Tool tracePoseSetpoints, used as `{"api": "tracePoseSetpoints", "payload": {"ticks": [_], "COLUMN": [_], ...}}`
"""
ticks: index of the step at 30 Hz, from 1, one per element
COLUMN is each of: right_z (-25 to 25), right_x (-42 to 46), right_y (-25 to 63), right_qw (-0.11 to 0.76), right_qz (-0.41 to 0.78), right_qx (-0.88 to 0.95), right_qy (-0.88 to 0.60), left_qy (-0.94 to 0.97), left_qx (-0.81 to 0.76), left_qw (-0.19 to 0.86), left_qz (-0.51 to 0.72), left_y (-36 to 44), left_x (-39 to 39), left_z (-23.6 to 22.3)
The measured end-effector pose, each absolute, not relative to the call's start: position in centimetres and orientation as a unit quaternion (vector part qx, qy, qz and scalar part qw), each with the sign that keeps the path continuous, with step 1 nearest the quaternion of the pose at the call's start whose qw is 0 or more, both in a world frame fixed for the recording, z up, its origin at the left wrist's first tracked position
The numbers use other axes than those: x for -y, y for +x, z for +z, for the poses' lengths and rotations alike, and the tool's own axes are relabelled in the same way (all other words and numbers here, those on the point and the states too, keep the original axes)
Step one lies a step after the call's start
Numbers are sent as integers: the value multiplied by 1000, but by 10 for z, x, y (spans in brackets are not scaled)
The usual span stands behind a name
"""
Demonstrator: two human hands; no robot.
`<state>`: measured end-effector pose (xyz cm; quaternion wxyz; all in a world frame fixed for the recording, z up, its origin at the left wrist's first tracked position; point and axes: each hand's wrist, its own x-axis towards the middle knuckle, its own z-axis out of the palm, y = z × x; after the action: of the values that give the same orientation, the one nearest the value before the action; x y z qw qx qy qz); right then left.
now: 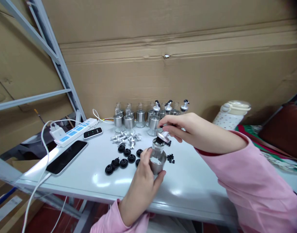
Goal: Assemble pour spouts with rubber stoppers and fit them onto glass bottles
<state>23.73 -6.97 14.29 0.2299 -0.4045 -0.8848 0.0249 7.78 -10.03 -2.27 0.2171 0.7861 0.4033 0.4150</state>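
Note:
My left hand (144, 183) is wrapped round a small glass bottle (157, 161) with a metal sleeve, tilted slightly above the table. Over the bottle's neck, my right hand (178, 126) pinches a silver pourer cap (163, 137) with a black lower part; the cap is tilted at the mouth, and I cannot tell whether it is seated. Black stoppers (123, 163) lie to the left of the bottle, some partly hidden by my left hand. Tiny black caps (171, 158) are scattered just to its right. Silver spout pieces (126, 139) sit in a pile farther back.
Several sleeved bottles (140, 116) stand in rows near the cardboard wall (177, 74), some with pourers. On the left are a phone (67, 157), a small black device (92, 133) and a power strip (77, 131) with cables. A cream-lidded flask (232, 115) stands at the right.

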Motion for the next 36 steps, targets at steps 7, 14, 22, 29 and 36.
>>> {"api": "tracePoseSetpoints", "payload": {"ticks": [7, 14, 22, 29, 36], "right_z": [138, 124, 119, 114, 113], "right_x": [70, 62, 59, 59, 55], "right_y": [229, 212, 210, 205, 206], "right_qw": [235, 291, 297, 269, 257], "right_qz": [27, -28, -22, -31, 4], "right_qx": [896, 873, 860, 867, 882], "right_qy": [-376, -391, -415, -418, -395], "left_qy": [792, 809, 808, 815, 816], "left_qx": [-401, -390, -399, -394, -396], "left_qw": [207, 189, 179, 148, 143], "left_qz": [412, 396, 395, 398, 395], "left_y": [79, 77, 78, 78, 79], "left_x": [98, 99, 99, 98, 99], "left_z": [-23, -23, -24, -24, -24]}}
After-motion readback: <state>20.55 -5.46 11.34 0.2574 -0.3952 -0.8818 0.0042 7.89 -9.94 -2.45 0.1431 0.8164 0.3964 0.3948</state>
